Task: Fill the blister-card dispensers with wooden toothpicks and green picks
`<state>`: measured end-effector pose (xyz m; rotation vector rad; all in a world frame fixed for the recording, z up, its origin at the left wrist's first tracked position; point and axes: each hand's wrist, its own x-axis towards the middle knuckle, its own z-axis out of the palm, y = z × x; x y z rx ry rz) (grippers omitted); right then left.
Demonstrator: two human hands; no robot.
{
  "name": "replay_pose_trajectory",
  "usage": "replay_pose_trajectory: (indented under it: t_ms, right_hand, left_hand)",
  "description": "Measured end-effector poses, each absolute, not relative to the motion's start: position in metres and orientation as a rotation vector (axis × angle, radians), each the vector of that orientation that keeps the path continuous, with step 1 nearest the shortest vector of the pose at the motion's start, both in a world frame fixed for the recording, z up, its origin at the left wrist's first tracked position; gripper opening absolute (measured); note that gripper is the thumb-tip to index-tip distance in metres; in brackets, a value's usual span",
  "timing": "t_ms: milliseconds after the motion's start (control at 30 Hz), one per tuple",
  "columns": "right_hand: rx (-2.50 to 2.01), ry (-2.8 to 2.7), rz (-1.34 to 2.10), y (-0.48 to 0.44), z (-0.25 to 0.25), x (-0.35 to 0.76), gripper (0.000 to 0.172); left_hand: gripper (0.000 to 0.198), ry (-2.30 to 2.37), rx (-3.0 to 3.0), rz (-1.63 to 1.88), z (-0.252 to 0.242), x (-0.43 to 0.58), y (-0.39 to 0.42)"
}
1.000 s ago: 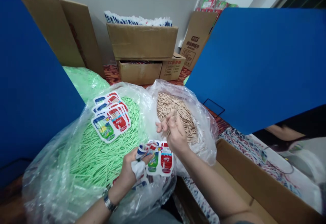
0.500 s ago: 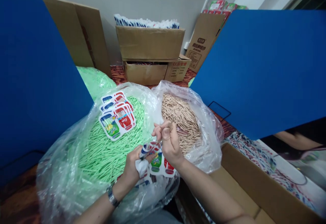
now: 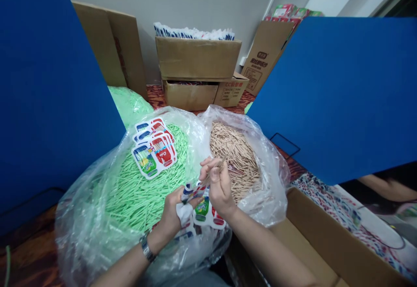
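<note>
Sticks, thin and brown, are poking up between the fingers of the right hand, which are pinching them in a small bunch. Their lower ends are pointing down and left toward a curled packet; whether they are entering it, I cannot tell. The left hand is gripping that packet, its thumb and fingers pressing on the printed film, and a crumpled white piece is showing below it. A watch is circling the left wrist.

Just beneath both hands, a flat packet with green and red jar prints is lying on the near right part of a clear bag. That bag is holding a heap of green straws, and a stack of packets is resting on its far part. Just beside it on the right, a second clear bag is holding a brown heap.

At near right, an open carton is standing. On the far side, a cardboard box is sitting on lower boxes. Blue panels are flanking the scene left and right, and another person's arm is showing at the right edge.
</note>
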<state>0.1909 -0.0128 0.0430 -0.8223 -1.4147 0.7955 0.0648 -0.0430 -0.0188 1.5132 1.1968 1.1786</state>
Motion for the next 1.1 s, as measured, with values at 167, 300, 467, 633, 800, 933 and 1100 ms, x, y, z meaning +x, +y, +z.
replay_pose_trajectory:
  t_ms: [167,300,467,633,800,933,1100]
  right_hand:
    - [-0.779,-1.408,0.797,-0.012,0.043,0.191,0.015]
    - [-0.728,-1.294,0.839,-0.007,0.047,0.193,0.014]
    - [-0.702,-1.195,0.9,-0.007,0.051,0.194,0.015]
    - [-0.69,-1.231,0.853,-0.011,0.053,0.191,0.014]
    - [-0.726,-1.334,0.782,-0.012,0.052,0.187,0.015]
    - [-0.82,-1.419,0.749,-0.016,0.043,0.185,0.018]
    - [-0.889,-1.586,0.77,-0.019,0.032,0.194,0.037]
  left_hand:
    - [0.023,1.187,1.532,1.197,-0.016,0.064,-0.044]
    - [0.025,1.232,1.569,1.175,-0.016,0.063,-0.044]
    - [0.026,1.291,1.477,1.19,-0.017,0.062,-0.044]
    - [0.027,1.281,1.455,1.233,-0.017,0.063,-0.045]
    - [0.024,1.276,1.531,1.271,-0.019,0.062,-0.045]
    - [0.02,1.289,1.605,1.265,-0.017,0.06,-0.044]
    - [0.015,1.245,1.602,1.271,-0.011,0.054,-0.043]
